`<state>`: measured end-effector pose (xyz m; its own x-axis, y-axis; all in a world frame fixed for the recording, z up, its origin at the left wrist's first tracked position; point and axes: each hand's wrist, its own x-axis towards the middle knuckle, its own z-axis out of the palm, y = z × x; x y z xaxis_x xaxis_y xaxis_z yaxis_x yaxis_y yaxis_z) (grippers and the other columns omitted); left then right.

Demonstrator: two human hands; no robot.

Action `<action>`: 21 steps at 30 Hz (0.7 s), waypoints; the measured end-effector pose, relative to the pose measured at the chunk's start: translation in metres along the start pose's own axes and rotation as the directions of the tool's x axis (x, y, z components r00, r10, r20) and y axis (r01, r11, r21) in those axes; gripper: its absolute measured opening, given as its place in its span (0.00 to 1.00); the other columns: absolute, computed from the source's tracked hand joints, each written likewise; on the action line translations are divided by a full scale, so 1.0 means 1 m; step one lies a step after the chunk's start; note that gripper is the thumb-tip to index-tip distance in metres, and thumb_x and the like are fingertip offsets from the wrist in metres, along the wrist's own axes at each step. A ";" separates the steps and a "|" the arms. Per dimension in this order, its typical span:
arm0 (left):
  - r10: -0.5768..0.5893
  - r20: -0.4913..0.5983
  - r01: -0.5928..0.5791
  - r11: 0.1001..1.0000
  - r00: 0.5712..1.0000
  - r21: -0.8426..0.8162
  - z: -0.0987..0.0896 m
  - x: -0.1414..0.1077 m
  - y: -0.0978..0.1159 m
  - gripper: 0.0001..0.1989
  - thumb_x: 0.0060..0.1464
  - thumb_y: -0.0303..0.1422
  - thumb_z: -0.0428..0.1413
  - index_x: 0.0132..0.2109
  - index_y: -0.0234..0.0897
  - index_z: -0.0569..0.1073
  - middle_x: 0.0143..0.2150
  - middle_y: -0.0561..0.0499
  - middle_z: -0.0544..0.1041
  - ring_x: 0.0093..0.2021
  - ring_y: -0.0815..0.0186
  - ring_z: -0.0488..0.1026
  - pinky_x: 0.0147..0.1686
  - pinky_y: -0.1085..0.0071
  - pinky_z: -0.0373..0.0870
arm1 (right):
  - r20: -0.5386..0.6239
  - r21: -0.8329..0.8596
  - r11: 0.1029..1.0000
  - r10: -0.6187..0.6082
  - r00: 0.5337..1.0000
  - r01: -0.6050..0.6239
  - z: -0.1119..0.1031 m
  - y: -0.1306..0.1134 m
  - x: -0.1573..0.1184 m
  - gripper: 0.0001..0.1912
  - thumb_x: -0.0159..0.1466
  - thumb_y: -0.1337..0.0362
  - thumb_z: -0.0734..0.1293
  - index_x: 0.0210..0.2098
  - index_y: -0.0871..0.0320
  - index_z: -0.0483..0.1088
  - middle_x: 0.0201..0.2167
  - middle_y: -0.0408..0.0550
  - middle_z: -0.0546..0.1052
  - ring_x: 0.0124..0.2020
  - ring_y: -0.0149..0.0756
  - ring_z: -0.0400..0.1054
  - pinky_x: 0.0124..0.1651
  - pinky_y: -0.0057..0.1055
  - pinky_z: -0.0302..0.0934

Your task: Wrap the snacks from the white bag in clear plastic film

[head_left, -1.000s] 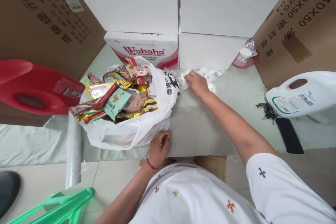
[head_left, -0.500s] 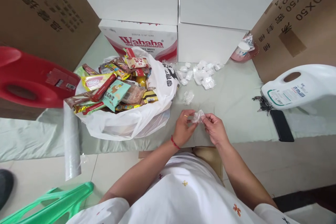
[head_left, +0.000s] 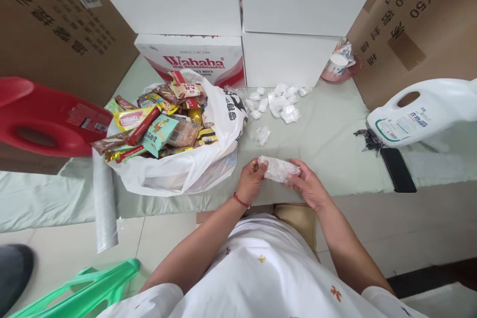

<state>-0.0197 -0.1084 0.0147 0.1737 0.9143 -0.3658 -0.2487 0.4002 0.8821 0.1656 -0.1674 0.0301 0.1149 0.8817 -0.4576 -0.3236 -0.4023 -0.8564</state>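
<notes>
So I've got a wrinkly piece of clear plastic stretched between my hands, right over the near edge of the cloth-covered table. Left hand is pinching its left end, thumb on top. Right hand has the other end, thumb over the top and fingers curled round behind. Neither one's letting go.

My read: this is the flattening-out step, though honestly I can't tell from this if it's being opened up or folded down. Either way the next move seems to call for a light, even grip and a bit of tension, since film this thin probably slips or bunches easily.

Just past my hands there's a loose crumpled wad of similar stuff, and behind that a scatter of small, neater-looking packets near the white box. The white bag of snacks sits off to my left, not touching either hand.
</notes>
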 end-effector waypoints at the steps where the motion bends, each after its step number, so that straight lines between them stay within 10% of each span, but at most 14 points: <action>1: -0.014 -0.008 0.014 1.000 1.000 -0.006 0.001 0.001 0.000 0.28 0.42 0.55 0.69 0.29 0.37 0.68 0.25 0.58 0.66 0.25 0.73 0.62 0.24 0.75 0.59 | -0.005 -0.041 0.999 -0.003 1.000 0.003 0.002 0.005 0.000 0.32 0.48 0.47 0.81 0.48 0.53 0.73 0.38 0.47 0.78 0.36 0.36 0.71 0.33 0.32 0.70; 6: -0.079 -0.081 0.074 0.995 0.994 -0.063 0.001 0.005 -0.002 0.30 0.38 0.55 0.71 0.28 0.38 0.65 0.23 0.60 0.62 0.22 0.76 0.57 0.19 0.77 0.53 | -0.059 -0.368 0.877 -0.352 0.934 0.308 -0.007 0.012 -0.007 0.27 0.59 0.43 0.74 0.50 0.52 0.73 0.43 0.50 0.76 0.42 0.40 0.70 0.42 0.38 0.71; 11: -0.111 0.028 0.113 0.990 0.993 -0.086 0.005 0.005 -0.003 0.30 0.40 0.56 0.71 0.28 0.37 0.66 0.21 0.60 0.62 0.21 0.77 0.56 0.17 0.77 0.51 | 0.330 -0.680 0.434 -0.537 0.776 0.590 -0.012 0.003 -0.016 0.13 0.65 0.53 0.71 0.48 0.47 0.78 0.47 0.52 0.78 0.51 0.48 0.68 0.57 0.48 0.64; 17: -0.216 0.073 0.225 0.962 0.974 -0.152 0.002 -0.006 0.003 0.34 0.41 0.64 0.65 0.35 0.38 0.68 0.26 0.56 0.70 0.24 0.72 0.67 0.19 0.78 0.57 | 0.221 -0.671 0.580 -0.439 0.871 0.462 -0.008 0.003 -0.011 0.13 0.70 0.53 0.64 0.39 0.50 0.78 0.33 0.48 0.77 0.34 0.39 0.69 0.39 0.37 0.64; 21: -0.271 0.122 0.267 0.962 0.955 0.052 -0.001 -0.017 0.003 0.33 0.37 0.53 0.73 0.42 0.37 0.72 0.32 0.53 0.76 0.24 0.74 0.67 0.18 0.78 0.49 | 0.176 -0.615 0.672 -0.393 0.903 0.412 -0.001 0.005 -0.014 0.13 0.69 0.53 0.65 0.37 0.52 0.76 0.31 0.44 0.74 0.31 0.35 0.65 0.35 0.32 0.60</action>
<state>-0.0245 -0.1226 0.0228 0.3492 0.7570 -0.5522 -0.1436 0.6256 0.7668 0.1631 -0.1815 0.0319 0.0656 0.9972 -0.0347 0.4073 -0.0585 -0.9114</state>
